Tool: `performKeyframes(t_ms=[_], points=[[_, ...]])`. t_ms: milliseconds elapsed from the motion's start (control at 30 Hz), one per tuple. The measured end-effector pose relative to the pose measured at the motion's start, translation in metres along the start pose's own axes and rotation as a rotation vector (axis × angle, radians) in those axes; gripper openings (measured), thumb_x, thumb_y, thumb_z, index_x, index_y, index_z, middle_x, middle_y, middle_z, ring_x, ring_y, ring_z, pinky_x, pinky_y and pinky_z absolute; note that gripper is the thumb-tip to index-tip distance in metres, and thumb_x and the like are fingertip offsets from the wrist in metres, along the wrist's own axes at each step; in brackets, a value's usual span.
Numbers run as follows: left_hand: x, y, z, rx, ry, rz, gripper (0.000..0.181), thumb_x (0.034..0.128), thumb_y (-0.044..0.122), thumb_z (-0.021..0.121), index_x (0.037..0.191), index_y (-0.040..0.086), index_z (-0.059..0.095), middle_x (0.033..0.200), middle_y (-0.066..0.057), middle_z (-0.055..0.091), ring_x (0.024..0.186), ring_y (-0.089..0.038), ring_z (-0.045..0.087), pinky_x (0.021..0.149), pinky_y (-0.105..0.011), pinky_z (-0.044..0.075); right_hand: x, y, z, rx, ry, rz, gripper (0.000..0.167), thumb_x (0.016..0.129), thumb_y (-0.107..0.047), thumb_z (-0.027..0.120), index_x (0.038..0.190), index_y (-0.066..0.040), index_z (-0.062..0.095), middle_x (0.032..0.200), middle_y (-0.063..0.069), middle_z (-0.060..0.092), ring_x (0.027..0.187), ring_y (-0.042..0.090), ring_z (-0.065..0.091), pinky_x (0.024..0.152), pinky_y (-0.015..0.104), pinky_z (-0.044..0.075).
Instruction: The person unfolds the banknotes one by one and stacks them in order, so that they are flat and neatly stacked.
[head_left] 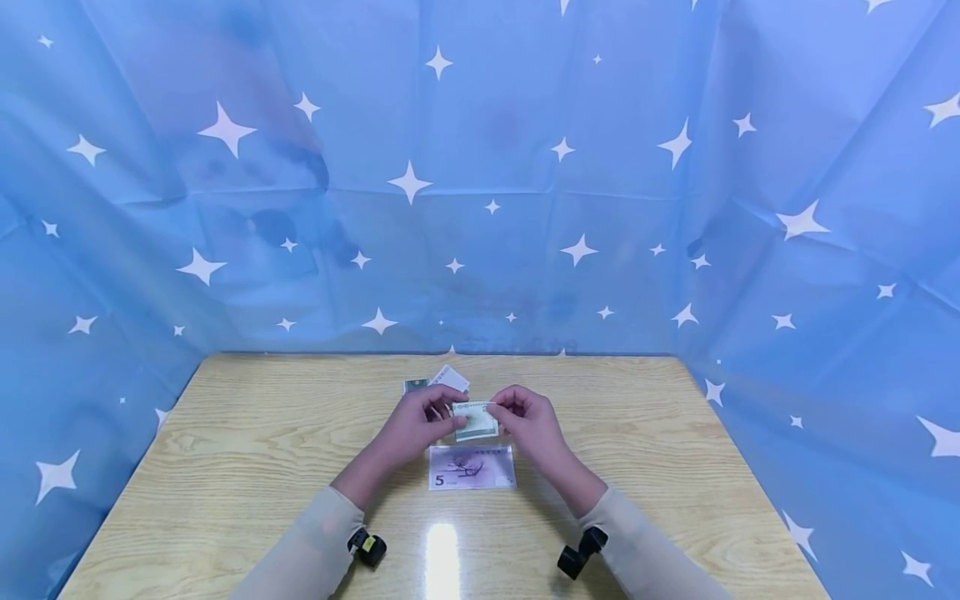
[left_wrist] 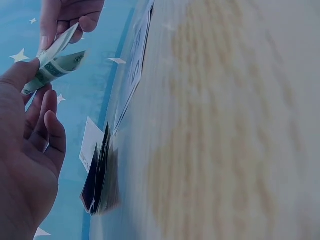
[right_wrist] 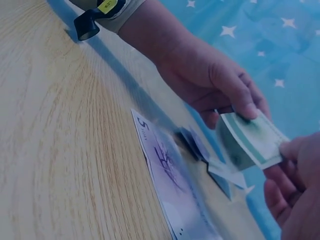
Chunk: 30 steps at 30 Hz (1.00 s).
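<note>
A green-and-white banknote (head_left: 477,422) is held above the table between both hands. My left hand (head_left: 417,422) pinches its left end between thumb and fingers; my right hand (head_left: 531,423) pinches the opposite end. The note is folded over, and its two layers stand apart in the left wrist view (left_wrist: 55,70). Below the hands, a purple banknote (head_left: 472,468) marked 5 lies flat on the table. Beyond the left hand, several folded dark notes (left_wrist: 97,175) stand bunched together beside a pale printed note (head_left: 450,379); the left hand partly hides them in the head view.
The wood-grain table (head_left: 247,467) bears these notes near its middle. A blue curtain (head_left: 495,125) with white stars hangs behind it and along both sides. On each sleeve is a strapped black camera, one at the left wrist (head_left: 367,547) and one at the right (head_left: 581,553).
</note>
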<state>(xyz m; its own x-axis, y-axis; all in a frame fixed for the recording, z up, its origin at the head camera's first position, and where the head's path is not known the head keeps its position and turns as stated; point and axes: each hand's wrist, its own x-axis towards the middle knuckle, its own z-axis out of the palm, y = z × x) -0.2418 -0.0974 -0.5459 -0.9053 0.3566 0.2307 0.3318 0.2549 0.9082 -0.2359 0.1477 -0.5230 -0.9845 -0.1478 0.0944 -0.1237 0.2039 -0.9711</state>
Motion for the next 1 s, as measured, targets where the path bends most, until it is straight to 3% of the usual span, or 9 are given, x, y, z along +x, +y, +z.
performKeyframes(t_ms=[167, 333, 433, 600, 800, 1000], points=[[0.001, 0.003, -0.001, 0.031, 0.037, 0.013, 0.026, 0.0997, 0.026, 0.086, 0.125, 0.025, 0.079, 0.11, 0.005, 0.072, 0.1, -0.019, 0.068, 0.081, -0.037, 0.062, -0.002, -0.004, -0.004, 0.022, 0.001, 0.028, 0.005, 0.102, -0.009, 0.08, 0.102, -0.004, 0.077, 0.093, 0.008, 0.072, 0.077, 0.023, 0.062, 0.067, 0.031, 0.058], [0.002, 0.008, -0.004, 0.047, 0.089, 0.049, 0.016, 0.1005, 0.025, 0.085, 0.115, 0.024, 0.08, 0.128, -0.005, 0.072, 0.115, -0.021, 0.066, 0.093, -0.05, 0.06, -0.003, -0.006, -0.008, 0.045, 0.031, 0.058, 0.006, 0.102, -0.009, 0.08, 0.102, -0.004, 0.076, 0.093, 0.009, 0.071, 0.077, 0.019, 0.062, 0.067, 0.028, 0.057], [0.0, 0.012, -0.004, 0.064, 0.103, 0.026, 0.01, 0.1002, 0.024, 0.085, 0.109, 0.025, 0.08, 0.124, -0.004, 0.075, 0.111, -0.02, 0.065, 0.091, -0.049, 0.058, -0.004, -0.006, -0.01, 0.052, 0.036, 0.074, 0.007, 0.102, -0.009, 0.079, 0.102, -0.003, 0.076, 0.092, 0.009, 0.071, 0.077, 0.019, 0.061, 0.067, 0.027, 0.056], [-0.002, 0.016, -0.003, 0.051, 0.055, -0.044, 0.007, 0.1006, 0.023, 0.085, 0.105, 0.027, 0.08, 0.105, 0.008, 0.077, 0.098, -0.019, 0.067, 0.084, -0.037, 0.057, -0.009, -0.004, -0.013, 0.056, 0.021, 0.092, 0.009, 0.103, -0.01, 0.079, 0.104, -0.002, 0.075, 0.092, 0.009, 0.069, 0.077, 0.019, 0.06, 0.067, 0.027, 0.055], [-0.003, 0.015, -0.004, 0.054, -0.011, -0.035, 0.016, 0.1016, 0.017, 0.082, 0.117, 0.022, 0.082, 0.117, 0.007, 0.079, 0.116, -0.021, 0.072, 0.097, -0.039, 0.059, -0.014, -0.002, -0.017, 0.052, 0.017, 0.111, 0.008, 0.103, -0.009, 0.079, 0.105, -0.002, 0.075, 0.093, 0.009, 0.069, 0.077, 0.019, 0.06, 0.067, 0.026, 0.054], [-0.006, 0.013, -0.009, 0.03, -0.043, -0.066, 0.026, 0.1022, 0.015, 0.081, 0.127, 0.021, 0.081, 0.128, 0.005, 0.077, 0.121, -0.022, 0.07, 0.097, -0.038, 0.06, -0.017, -0.001, -0.02, 0.053, 0.009, 0.092, 0.007, 0.104, -0.006, 0.076, 0.106, 0.0, 0.073, 0.089, 0.01, 0.067, 0.073, 0.018, 0.058, 0.065, 0.029, 0.054]])
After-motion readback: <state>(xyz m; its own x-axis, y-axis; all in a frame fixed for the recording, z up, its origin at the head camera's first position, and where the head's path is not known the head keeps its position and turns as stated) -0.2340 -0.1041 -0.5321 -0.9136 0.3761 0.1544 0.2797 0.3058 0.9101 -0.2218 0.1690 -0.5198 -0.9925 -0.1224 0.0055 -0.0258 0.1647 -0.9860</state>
